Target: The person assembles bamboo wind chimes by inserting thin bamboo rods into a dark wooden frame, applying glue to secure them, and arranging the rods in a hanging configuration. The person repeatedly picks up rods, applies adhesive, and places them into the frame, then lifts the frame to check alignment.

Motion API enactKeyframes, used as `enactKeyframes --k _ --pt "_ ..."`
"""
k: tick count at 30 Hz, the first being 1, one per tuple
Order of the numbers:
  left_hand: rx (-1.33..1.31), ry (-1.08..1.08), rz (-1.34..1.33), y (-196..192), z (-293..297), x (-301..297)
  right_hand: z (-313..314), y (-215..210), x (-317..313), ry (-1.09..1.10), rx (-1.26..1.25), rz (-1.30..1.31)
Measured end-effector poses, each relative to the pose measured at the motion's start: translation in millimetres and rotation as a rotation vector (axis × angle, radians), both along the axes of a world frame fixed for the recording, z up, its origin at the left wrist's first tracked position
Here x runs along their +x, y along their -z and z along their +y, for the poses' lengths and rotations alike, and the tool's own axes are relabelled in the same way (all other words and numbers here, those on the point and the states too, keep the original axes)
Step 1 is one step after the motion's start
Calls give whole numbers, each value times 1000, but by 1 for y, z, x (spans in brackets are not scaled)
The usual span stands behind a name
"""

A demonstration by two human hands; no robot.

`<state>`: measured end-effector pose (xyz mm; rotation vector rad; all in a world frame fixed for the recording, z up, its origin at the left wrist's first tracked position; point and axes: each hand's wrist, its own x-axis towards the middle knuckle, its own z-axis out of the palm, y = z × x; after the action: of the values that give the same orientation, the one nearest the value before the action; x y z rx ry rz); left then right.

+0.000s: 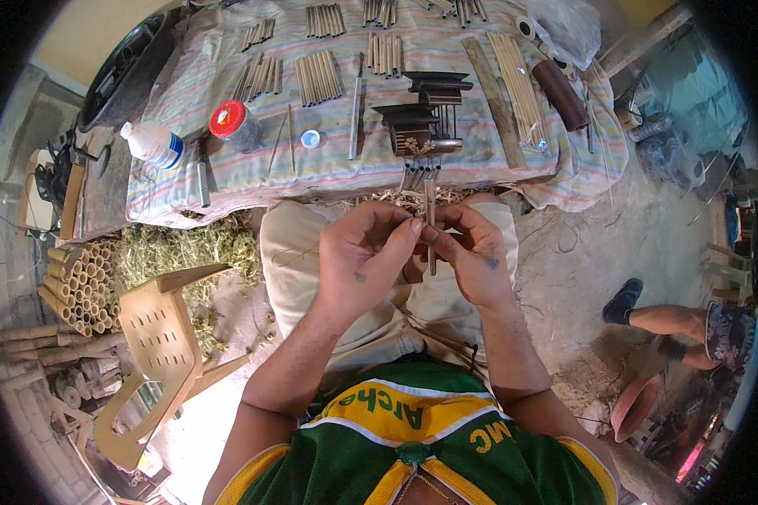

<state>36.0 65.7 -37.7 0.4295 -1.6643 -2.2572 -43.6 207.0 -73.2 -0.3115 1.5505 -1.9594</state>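
Over my lap, my right hand [480, 257] grips a slim bamboo tube [430, 194] that points toward the table. Beside the tube, my left hand [366, 248] is closed, its thumb and fingertips pinched together against it. Whatever is between those fingertips is too small to make out. Just beyond my hands, at the table's near edge, stands a dark carved bamboo piece [417, 135] shaped like a small roofed house, with thin tubes [419, 174] hanging from it. Pale shavings [396, 199] lie below that edge.
Bundles of cut bamboo tubes [318, 78] lie on the striped cloth [253, 181]. Also there are a bottle [152, 146], a red-lidded jar [234, 126], a knife [202, 172] and long sticks [518, 88]. A plastic chair [156, 337] stands left; another person's leg [669, 320] shows right.
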Motion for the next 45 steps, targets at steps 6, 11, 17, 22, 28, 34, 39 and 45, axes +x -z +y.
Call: enactKeyframes --k 6,11,17,22,28,34,39,45 --pt "-28 11 -26 2 -3 1 -1 -1 0 7 -30 -20" --pt "-20 17 -17 4 -5 2 -2 1 0 3 0 -69" --pt "-23 18 -27 4 -6 3 -3 2 0 3 56 -21" --pt "-34 22 -38 3 -6 2 -2 1 2 8 59 -10" --pt "-29 35 -55 3 -7 0 -2 5 3 14 88 80" --pt "-335 34 -47 6 -13 -3 1 12 5 -15 109 159" --pt "-467 -13 104 11 -14 -4 -1 14 9 14 96 255" --pt "-779 188 -17 20 -33 6 -2 12 9 -97 196 411"
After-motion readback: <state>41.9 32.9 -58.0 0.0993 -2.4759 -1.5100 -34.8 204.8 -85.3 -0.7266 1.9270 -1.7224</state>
